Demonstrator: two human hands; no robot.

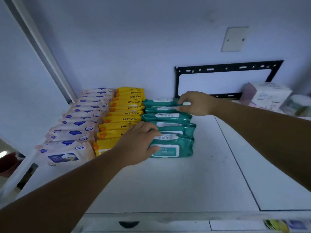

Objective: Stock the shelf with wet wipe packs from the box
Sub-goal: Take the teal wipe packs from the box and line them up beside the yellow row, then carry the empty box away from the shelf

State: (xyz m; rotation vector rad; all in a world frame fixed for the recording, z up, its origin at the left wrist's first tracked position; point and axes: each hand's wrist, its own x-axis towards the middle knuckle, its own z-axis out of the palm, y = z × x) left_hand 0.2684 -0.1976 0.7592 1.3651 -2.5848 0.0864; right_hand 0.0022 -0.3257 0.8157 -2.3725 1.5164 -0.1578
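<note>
Wipe packs stand in three rows on the white shelf (168, 179): pink packs (74, 132) at the left, yellow packs (122, 115) in the middle, green packs (168, 128) beside them. The step seems to be tidying the green row. The left hand (141, 142) lies spread over the front green packs, gripping none. The right hand (196, 103), arm stretched, pinches the rear pack's end. Next, probably press the row together; no box is in view.

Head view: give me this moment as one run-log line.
left hand: on front teal packs | right hand: at rear teal packs | shelf: pink, yellow, teal rows | box: unseen
</note>
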